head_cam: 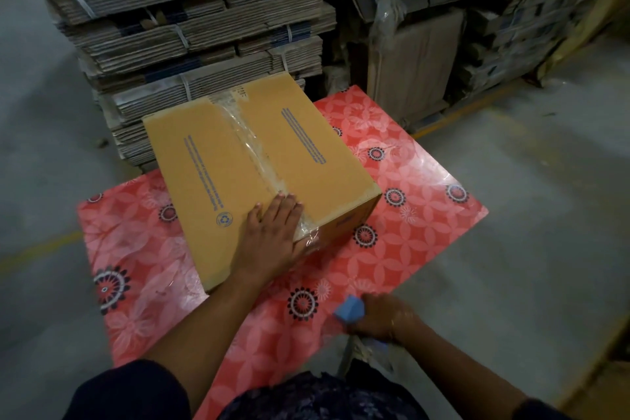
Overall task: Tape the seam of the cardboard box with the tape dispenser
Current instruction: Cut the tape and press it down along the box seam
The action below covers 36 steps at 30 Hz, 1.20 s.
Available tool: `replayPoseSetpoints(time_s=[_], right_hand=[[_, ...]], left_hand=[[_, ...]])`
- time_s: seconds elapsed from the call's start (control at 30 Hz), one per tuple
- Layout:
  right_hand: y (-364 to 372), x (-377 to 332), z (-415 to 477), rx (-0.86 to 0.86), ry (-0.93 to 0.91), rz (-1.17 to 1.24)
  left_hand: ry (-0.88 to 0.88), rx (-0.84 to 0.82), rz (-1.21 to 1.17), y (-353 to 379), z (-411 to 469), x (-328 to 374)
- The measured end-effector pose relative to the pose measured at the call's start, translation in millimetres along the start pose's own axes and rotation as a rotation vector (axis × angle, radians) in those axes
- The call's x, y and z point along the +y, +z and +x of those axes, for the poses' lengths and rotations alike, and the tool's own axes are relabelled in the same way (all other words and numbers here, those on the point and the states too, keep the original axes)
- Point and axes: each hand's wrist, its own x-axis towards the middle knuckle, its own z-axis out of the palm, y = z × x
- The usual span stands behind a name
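Note:
A closed brown cardboard box (pixel 218 177) with blue print lies on a red flowered table (pixel 409 215). Clear tape (pixel 254 143) runs along its middle seam and folds over the near edge. My left hand (pixel 272 232) rests flat, fingers apart, on the near end of the box top, right over the taped seam. My right hand (pixel 381 315) is low at the table's near edge, blurred, closed around a blue tape dispenser (pixel 349 309). Most of the dispenser is hidden by the hand.
Strapped bundles of flat cardboard (pixel 191 27) are stacked just behind the table. Wrapped cartons (pixel 416 51) and more stacks (pixel 531 17) stand at the back right. Grey concrete floor (pixel 545 215) with a yellow line surrounds the table.

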Motion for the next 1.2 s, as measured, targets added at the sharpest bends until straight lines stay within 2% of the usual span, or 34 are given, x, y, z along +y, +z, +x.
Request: replayPoseSetpoints(time_s=[0.1,0.17,0.3,0.4,0.53,0.63,0.7,0.77,0.8,0.83,0.9,1.0,1.2], right_hand=[[29,26,3,0.128,-0.112,-0.061],[31,24,11,0.295,-0.242,-0.114],[31,6,45,0.578,-0.498,-0.474],[29,1,64,0.643,-0.553,-0.645],[35,3,77,0.699,-0.585,-0.643],[32,4,66,0.726,-0.562,-0.4],[18,-2,50,0.748,-0.494,0.038],[-9,-17,40,0.604,-0.419,0.671],[-23,-25,38,0.469,-0.371,0.933],[-36,-32,38,0.352,-0.335,1.093],[-50,-41,43,0.293,-0.35,1.14],[-47,-45,50,0.392,-0.351,1.033],[-37,-47,55,0.444,-0.327,1.116]], left_hand=[[0.004,0.008,0.013,0,0,0],[0.002,0.022,0.005,-1,0,1],[-0.006,0.004,0.001,-2,0,0],[-0.003,0.005,0.0,-4,-1,0],[-0.009,0.001,-0.004,-6,0,1],[-0.006,-0.003,-0.006,-5,0,0],[-0.005,0.0,-0.004,-4,0,1],[-0.006,-0.004,-0.007,-3,0,1],[-0.006,-0.007,-0.009,-3,0,1],[-0.007,-0.012,-0.008,-3,0,0],[-0.01,-0.023,-0.01,-3,0,0],[-0.004,-0.021,-0.004,-4,-1,0],[0.053,0.049,0.01,-5,-3,0]])
